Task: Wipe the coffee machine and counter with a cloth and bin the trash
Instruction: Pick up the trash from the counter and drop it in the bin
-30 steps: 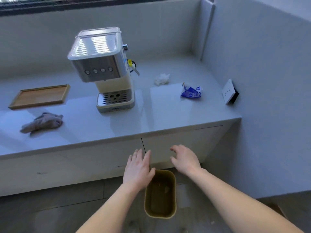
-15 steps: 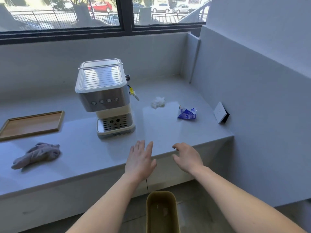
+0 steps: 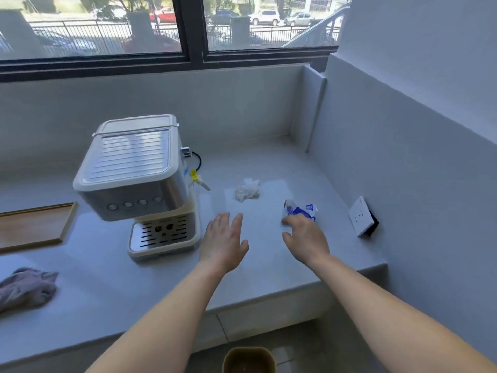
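Head view | left hand and right hand empty, fingers loosely spread | right hand at blue wrapper on surface, tissue just beyond | pinch wrapper whole, carry to bin.

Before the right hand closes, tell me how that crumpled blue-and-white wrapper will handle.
The blue-and-white wrapper looks crumpled and thin, so probably light and floppy, crushing further in a grip. On the glossy counter it may skid if nudged rather than pinched.
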Available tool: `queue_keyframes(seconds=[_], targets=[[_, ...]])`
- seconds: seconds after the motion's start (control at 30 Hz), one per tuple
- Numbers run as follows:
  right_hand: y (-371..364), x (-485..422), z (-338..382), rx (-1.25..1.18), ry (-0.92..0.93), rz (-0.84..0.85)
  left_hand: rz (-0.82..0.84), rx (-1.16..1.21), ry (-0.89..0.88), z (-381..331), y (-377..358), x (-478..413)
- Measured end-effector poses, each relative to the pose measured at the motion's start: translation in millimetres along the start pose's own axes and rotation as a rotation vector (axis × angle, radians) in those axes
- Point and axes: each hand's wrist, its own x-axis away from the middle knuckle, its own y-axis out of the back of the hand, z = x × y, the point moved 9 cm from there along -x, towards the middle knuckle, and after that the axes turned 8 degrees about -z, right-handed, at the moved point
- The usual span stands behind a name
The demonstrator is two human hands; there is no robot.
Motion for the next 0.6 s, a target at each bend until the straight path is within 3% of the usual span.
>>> queue_keyframes(seconds=[0.13,0.27,0.4,0.6], targets=[[1,-49,-28,0.022,0.006,-0.025,0.021,-0.01,0.069,-4,-18,-51],[-15,-84,-49,0.108,0.033,0.071,0.025,0.001,0.139,-4,-38,-98],[-37,-98,-57,0.157,0.102,0.165,0.008,0.042,0.236,3,-55,-133],[-59,-106,-64,0.154,0.168,0.161,0.07,0.031,0.263,2,-83,-181]])
